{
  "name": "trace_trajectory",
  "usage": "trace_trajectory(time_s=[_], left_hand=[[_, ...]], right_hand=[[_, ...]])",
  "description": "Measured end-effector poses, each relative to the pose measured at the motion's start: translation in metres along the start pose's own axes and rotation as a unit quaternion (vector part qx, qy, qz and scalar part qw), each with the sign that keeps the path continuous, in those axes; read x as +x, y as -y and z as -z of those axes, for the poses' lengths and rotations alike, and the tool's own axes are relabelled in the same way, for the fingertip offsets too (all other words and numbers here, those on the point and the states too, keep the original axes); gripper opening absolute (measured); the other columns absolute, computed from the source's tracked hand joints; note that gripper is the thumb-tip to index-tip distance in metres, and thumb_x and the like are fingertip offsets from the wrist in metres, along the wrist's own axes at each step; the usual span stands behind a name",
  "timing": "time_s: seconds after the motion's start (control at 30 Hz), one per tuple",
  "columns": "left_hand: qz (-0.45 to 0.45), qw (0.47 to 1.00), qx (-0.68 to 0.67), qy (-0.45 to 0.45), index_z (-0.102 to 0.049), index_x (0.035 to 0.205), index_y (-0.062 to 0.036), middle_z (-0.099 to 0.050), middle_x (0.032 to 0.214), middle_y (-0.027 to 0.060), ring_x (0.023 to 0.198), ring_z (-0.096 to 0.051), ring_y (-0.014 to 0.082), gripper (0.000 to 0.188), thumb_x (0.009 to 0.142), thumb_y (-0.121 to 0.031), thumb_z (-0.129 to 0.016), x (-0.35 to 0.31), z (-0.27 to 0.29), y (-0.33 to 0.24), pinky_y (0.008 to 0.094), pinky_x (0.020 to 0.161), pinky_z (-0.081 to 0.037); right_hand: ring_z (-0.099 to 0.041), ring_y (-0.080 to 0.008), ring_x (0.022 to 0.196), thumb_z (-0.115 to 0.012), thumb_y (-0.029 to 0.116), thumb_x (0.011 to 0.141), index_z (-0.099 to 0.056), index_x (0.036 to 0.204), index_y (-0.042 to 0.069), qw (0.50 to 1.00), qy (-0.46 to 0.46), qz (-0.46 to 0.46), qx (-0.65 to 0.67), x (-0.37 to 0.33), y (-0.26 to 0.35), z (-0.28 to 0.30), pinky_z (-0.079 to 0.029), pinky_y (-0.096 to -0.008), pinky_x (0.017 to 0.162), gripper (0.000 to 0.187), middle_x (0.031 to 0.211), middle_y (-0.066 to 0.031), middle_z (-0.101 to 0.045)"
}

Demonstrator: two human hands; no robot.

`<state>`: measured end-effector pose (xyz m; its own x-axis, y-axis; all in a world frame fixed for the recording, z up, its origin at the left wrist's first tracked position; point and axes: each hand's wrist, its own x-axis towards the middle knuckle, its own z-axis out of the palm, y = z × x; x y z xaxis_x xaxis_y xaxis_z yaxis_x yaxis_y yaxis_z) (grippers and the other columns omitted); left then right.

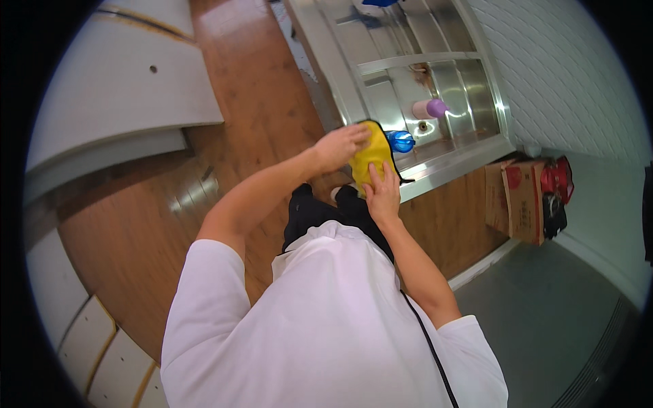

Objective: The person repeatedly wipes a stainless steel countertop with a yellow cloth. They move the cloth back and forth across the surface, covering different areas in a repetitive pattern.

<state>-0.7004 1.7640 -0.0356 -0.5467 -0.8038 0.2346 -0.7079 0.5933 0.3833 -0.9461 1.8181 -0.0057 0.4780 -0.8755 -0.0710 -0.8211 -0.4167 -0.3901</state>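
Note:
A yellow cloth with black edging is spread between my two hands at the near rim of a metal sink. My left hand grips its upper left side, fingers closed on the edge. Lower down on the right, my right hand holds the same cloth, with its fingers against the yellow face. Just beyond the cloth, a clear blue bottle lies in the basin, partly covered. Farther in is a pink bottle with a purple cap, near the drain.
A second basin with a blue thing at its edge lies beyond. Cardboard boxes stand right of the sink, beside a red item. White tables are on the left, over a wooden floor.

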Motion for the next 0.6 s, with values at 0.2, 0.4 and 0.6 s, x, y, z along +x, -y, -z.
trace_trajectory(time_s=[0.2, 0.4, 0.6], left_hand=[[-0.058, 0.993, -0.098, 0.039, -0.074, 0.135, -0.0019, -0.062, 0.15, 0.0113, 0.152, -0.048, 0.0315, 0.046, 0.09, -0.006, -0.065, 0.005, -0.035, -0.085, 0.0391, 0.129, -0.039], [-0.015, 0.998, -0.057, 0.024, -0.076, 0.129, -0.0032, -0.065, 0.143, 0.012, 0.147, -0.053, 0.0324, 0.044, 0.086, -0.011, -0.069, 0.016, 0.002, -0.02, 0.04, 0.123, -0.044], [-0.005, 0.994, 0.071, 0.085, -0.074, 0.136, -0.0041, -0.064, 0.152, 0.0108, 0.151, -0.05, 0.0312, 0.061, 0.075, -0.009, -0.076, 0.027, 0.023, 0.026, 0.0394, 0.125, -0.043]], right_hand=[[-0.052, -0.0465, 0.136, -0.081, 0.012, 0.084, -0.069, 0.134, 0.003, 0.998, 0.001, 0.039, -0.054, -0.054, -0.018, 0.02, -0.036, -0.0589, 0.124, 0.052, 0.143, -0.0266, -0.059], [-0.051, -0.0466, 0.14, -0.082, 0.011, 0.084, -0.067, 0.14, 0.005, 0.998, -0.056, 0.013, 0.017, 0.007, 0.001, -0.007, -0.044, -0.051, 0.119, 0.059, 0.154, -0.031, -0.052], [-0.051, -0.0429, 0.141, -0.084, 0.013, 0.083, -0.065, 0.146, 0.01, 0.997, -0.065, 0.01, 0.03, 0.023, 0.007, -0.01, -0.043, -0.0508, 0.118, 0.066, 0.158, -0.0267, -0.05]])
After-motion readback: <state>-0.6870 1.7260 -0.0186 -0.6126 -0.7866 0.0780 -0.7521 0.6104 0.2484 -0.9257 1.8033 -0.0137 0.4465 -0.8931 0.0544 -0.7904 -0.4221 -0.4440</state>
